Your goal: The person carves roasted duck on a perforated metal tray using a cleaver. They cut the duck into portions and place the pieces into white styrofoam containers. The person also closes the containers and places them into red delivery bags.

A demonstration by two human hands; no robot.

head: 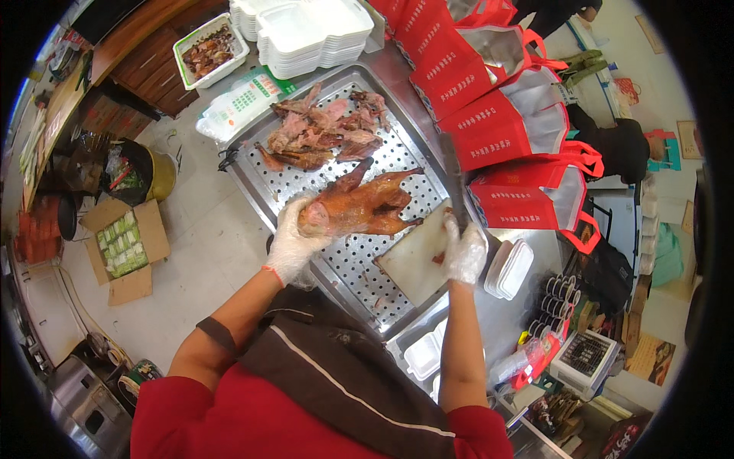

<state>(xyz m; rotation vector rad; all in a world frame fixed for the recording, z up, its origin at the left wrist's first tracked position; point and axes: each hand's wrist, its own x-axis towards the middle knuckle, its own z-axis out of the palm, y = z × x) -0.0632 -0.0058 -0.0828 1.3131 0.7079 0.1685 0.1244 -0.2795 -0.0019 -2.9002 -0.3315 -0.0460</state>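
My left hand [295,241], in a clear plastic glove, grips a whole roast duck [367,203] by its cut neck end. The duck's legs point to the right, above a perforated metal tray [355,281]. In my gloved right hand [465,252] is a knife [453,172], its blade pointing away from me along the tray's right edge. Just beside that hand, a white cutting board [413,258] lies over the tray's right part, with small meat scraps on it. Carved duck carcass pieces [327,126] are heaped at the tray's far end.
Red insulated bags [510,198] stand in a row along the right. White foam boxes [315,34] are stacked at the back, beside a container of dark food [209,54]. Foam lids [509,269] lie to my right. An open carton [123,244] sits on the floor at left.
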